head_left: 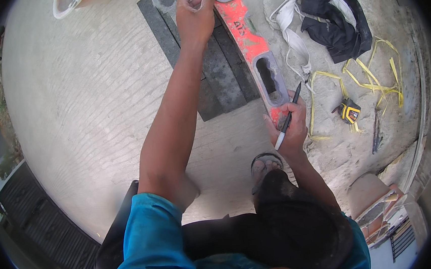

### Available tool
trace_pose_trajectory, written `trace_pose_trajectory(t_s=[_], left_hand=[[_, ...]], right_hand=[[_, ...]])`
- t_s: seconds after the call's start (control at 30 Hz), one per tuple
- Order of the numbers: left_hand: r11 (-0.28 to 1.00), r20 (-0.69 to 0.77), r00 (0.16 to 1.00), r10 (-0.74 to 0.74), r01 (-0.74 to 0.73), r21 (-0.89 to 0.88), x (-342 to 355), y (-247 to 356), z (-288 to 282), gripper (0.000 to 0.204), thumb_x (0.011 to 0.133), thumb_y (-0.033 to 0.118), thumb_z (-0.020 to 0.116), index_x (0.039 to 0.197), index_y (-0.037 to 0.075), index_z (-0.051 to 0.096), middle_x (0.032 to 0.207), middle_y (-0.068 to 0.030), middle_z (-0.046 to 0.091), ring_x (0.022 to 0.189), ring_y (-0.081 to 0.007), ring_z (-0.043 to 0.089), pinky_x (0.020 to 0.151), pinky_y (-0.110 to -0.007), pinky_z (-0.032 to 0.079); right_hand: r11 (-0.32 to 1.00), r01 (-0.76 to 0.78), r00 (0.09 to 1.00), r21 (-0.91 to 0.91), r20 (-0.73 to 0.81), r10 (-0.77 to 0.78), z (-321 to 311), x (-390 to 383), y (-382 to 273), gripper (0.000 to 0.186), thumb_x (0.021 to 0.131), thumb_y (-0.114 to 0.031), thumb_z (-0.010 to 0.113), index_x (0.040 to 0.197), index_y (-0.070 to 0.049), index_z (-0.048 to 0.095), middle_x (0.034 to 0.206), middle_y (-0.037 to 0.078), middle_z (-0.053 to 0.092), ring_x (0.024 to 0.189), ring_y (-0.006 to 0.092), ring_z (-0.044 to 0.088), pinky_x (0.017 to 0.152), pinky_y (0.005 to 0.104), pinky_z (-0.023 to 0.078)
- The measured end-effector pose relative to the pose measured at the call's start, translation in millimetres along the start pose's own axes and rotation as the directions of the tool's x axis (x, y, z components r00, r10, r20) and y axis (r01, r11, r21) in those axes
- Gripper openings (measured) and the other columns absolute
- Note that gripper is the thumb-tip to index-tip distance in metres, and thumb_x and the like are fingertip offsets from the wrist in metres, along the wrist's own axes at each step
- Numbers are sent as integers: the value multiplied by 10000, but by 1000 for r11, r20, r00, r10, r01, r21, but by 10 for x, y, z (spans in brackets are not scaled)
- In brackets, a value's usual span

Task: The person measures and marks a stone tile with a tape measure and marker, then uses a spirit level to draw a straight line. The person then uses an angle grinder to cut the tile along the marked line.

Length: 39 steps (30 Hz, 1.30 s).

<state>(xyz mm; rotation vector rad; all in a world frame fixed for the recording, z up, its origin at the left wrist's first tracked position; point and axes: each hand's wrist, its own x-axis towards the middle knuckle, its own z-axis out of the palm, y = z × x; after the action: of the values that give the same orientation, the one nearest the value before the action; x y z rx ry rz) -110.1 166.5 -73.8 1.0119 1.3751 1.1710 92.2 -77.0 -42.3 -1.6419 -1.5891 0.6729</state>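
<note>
Well, from where I stand the right hand point(291, 123) has the busier job: its fingers are wrapped round a black-and-white marker pen point(288, 121), while the thumb and palm sit about the near end of the red spirit level point(248, 33). I'd keep that pen lying slantwise, clear of the level's edge, so that the grip on one doesn't nudge the other. The left hand point(195, 9) is up toward the far end, fingers half curled, thumb apparently against the level's left side; whether it really bears down I can't tell. Light, even pressure from two well-separated points would be my advice, since a long tool swivels easily when only one end is pinned. The level runs along the right side of the dark grey slabs point(221, 76), its near end jutting past their corner toward the person, so sighting along that straight side is a sensible check. Further out on the concrete floor point(96, 93), everything loose lies to the right: the white strap point(287, 17) by the black cloth point(341, 23), yellow twine point(312, 104) and a tape measure point(349, 111). The twine comes near the right hand, so I'd mind the fingers there.
</note>
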Motion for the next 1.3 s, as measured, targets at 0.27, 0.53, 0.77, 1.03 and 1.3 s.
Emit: trace_pose_trajectory(t_s=[0.27,0.53,0.77,1.03,1.3], left_hand=[[923,441,894,-75,-104,369,-4,-116,-229,400,928,223,707,1256,15,611,1187,-127,670,1050,-243,660,904,-394,527],[844,470,881,-61,-206,495,56,-184,-272,223,954,196,674,1125,61,723,1095,-111,721,1024,-240,673,891,-421,522],[807,501,862,-79,-240,540,62,-65,-266,224,948,180,684,1127,55,731,1107,-114,728,1024,-242,681,909,-420,524],[840,443,889,-112,-153,520,-4,-74,-282,265,932,210,704,1142,50,726,1129,-121,724,1055,-249,676,932,-426,514],[385,577,816,36,-544,746,146,404,-312,399,929,341,685,1227,74,679,1216,-157,669,1188,-303,614,1029,-459,461]], right_hand=[[998,14,1000,-64,-8,-15,163,77,21,440,724,-95,841,1049,-67,545,1312,224,587,935,303,691,692,348,561],[996,38,999,-79,8,-38,161,115,68,452,713,-87,845,1050,-72,544,1308,231,584,941,320,689,686,357,563],[996,22,1000,-83,17,-20,159,112,45,455,706,-84,846,1040,-71,536,1303,237,586,992,347,681,717,371,567],[997,35,999,-76,14,-34,166,90,50,453,712,-88,847,1042,-69,536,1301,245,584,1091,386,664,789,396,567],[997,-15,998,-79,56,20,151,39,48,471,705,-122,855,1059,-77,547,1270,201,601,1035,361,669,756,390,564]])
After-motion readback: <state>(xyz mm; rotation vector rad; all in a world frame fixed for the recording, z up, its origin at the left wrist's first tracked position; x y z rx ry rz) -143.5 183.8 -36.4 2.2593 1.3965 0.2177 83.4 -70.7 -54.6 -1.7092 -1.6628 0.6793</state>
